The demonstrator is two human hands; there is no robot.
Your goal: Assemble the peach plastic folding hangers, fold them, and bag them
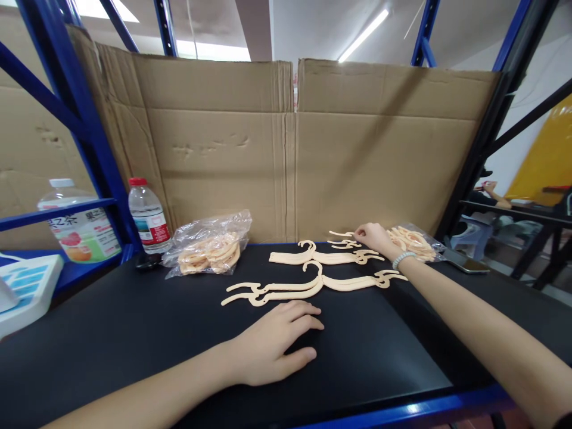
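Palm down on the black tabletop, my left hand [277, 345] is open with its fingers apart and holds nothing. Just beyond it lies a cream plastic folding hanger [290, 292] with its hook pointing away from me. Behind that is a second cream hanger [333, 258], shorter on its left side. At the back right my right hand [373, 236] has its fingertips pinched at the end of a small curved cream hanger piece [342, 233]. More loose hanger pieces [344, 243] lie beside those fingers. The fingertips partly hide the contact.
A clear bag of cream parts [212, 253] sits back left, near a red-capped water bottle [149, 217]. Another bag of parts [413, 241] lies right of my right hand, before a phone [467, 262]. Cardboard [223, 155] walls the back; blue posts [96, 137] frame the table.
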